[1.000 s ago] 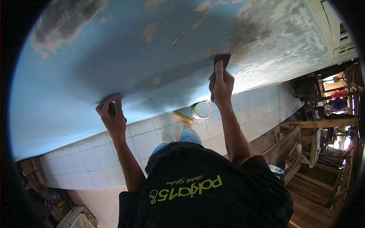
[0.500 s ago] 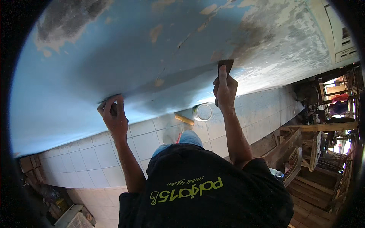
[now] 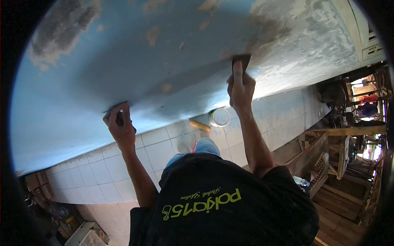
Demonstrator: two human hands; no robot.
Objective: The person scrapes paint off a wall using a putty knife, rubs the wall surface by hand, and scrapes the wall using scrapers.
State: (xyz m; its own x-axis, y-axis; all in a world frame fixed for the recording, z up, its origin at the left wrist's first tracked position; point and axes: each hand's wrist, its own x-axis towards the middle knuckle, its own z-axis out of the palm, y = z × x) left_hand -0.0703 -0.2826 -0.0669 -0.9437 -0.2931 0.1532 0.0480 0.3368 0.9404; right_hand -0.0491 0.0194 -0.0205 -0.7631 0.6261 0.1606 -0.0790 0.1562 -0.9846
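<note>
My right hand (image 3: 242, 92) is wrapped round a dark scraper (image 3: 245, 59), thumb stretched along it. Its flat blade rests against the blue wall (image 3: 123, 53), beside a grey patch of bared plaster (image 3: 303, 45). Further left and lower, my left hand (image 3: 122, 133) grips a dark thin-edged tool (image 3: 119, 119) close to the wall. The fingers cover most of that tool, so its kind is unclear. Peeled spots and a crack mark the paint between and above the hands.
A white bucket (image 3: 221, 117) stands on the white tiles (image 3: 160, 151) at the wall's foot, beside a yellow elongated object (image 3: 200, 125). At right are wooden beams (image 3: 353, 131) and a plastic bottle (image 3: 301, 181). A pale box (image 3: 88, 234) sits at lower left.
My right hand has moved slightly up and left along the wall with the scraper. My left hand has shifted a little left. The view has tilted slightly.
</note>
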